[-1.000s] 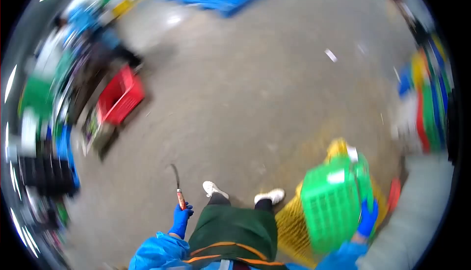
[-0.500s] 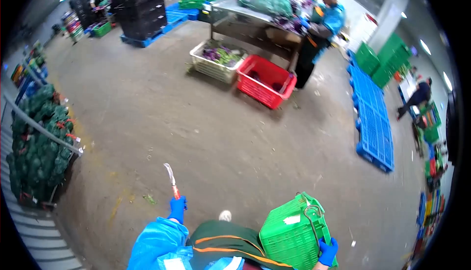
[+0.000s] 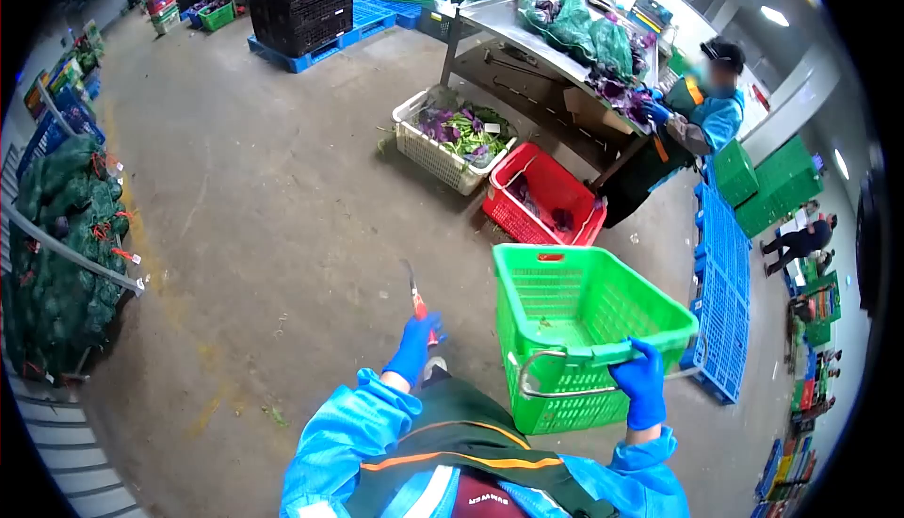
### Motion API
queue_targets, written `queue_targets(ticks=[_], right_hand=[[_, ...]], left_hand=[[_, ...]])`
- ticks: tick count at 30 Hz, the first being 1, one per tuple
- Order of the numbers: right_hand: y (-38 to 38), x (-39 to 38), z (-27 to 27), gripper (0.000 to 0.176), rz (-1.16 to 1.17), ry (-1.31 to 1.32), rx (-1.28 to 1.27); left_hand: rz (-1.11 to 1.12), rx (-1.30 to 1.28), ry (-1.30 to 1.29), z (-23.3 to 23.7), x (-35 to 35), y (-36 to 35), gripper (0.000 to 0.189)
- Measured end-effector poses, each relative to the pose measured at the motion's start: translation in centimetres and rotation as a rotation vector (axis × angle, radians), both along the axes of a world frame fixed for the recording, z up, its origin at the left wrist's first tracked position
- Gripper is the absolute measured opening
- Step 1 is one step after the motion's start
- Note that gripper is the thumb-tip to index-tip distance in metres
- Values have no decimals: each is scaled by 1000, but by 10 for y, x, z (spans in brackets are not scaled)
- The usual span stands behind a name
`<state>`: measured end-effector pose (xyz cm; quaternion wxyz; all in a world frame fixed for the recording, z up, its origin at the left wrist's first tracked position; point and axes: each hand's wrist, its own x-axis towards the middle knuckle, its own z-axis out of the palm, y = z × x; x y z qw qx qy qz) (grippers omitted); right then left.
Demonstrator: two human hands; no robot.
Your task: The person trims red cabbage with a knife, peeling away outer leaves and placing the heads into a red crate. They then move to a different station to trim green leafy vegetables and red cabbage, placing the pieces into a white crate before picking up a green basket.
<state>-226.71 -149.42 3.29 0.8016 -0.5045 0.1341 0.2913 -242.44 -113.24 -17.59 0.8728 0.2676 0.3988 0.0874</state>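
Grey concrete floor (image 3: pixel 282 188) is lying under an empty green basket (image 3: pixel 584 330). Right hand (image 3: pixel 640 381) is gripping its rim in front; left hand (image 3: pixel 414 347) is closing around a knife (image 3: pixel 415 297).

White lettering on the maroon shirt (image 3: pixel 480 501) seems too blurred to read.

Bare floor (image 3: pixel 273 198) lies open across the middle and left. At upper right a white crate (image 3: pixel 428 153), a red crate (image 3: pixel 521 223), the surface (image 3: pixel 497 17) and a person (image 3: pixel 702 124) block the way; a green basket (image 3: pixel 541 297) fills lower right.
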Motion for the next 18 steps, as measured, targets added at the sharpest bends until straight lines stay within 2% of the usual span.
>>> queue_targets(ticks=[1, 2, 3, 4, 5, 6, 7, 8, 9, 10, 11, 12, 13, 14, 15, 17, 18], right_hand=[[32, 27, 11, 34, 122, -74, -55], [62, 49, 20, 35, 142, -81, -48], [83, 62, 37, 35, 169, -32, 3], [114, 84, 56, 35, 200, 23, 58], [144, 106, 69, 35, 236, 84, 118], [168, 125, 70, 34, 457, -363, -289], [194, 158, 74, 35, 263, 195, 114], [217, 184, 66, 37, 343, 53, 52], [247, 213, 61, 37, 341, 242, 99], [270, 223, 62, 36, 381, 226, 93], [278, 261, 29, 35, 428, -8, -19], [310, 288, 30, 34, 400, 53, -1], [327, 301, 30, 33, 346, 151, -5], [349, 323, 32, 34, 365, 225, 12], [364, 345, 32, 34, 391, 168, -25], [389, 399, 24, 31, 415, -63, -22], [383, 412, 20, 31, 379, -32, -47]], left_hand=[[8, -24, 34, 15, 26, 21, 50], [22, -51, 61, 35, 50, 40, 54], [38, -71, 85, 48, 61, 52, 58], [144, -147, 35, 49, 82, 69, 60], [88, -18, -35, 49, 99, 89, 59], [42, 124, -103, 48, 115, 112, 58], [29, 152, -101, 49, 136, 145, 54], [16, 180, -98, 50, 157, 177, 51], [18, 65, -17, 51, 168, 209, 46], [57, -25, 9, 40, 160, 224, 44], [97, 23, -9, 40, 179, 251, 44], [137, 73, -27, 40, 199, 277, 43], [144, 228, -14, 39, 206, 284, 43], [14, 479, 58, 55, 213, 298, 45], [-97, 732, 147, 71, 220, 312, 47], [-201, 1259, 171, 49, 270, 347, 49], [-250, 1232, 165, 30, 291, 345, 49]])
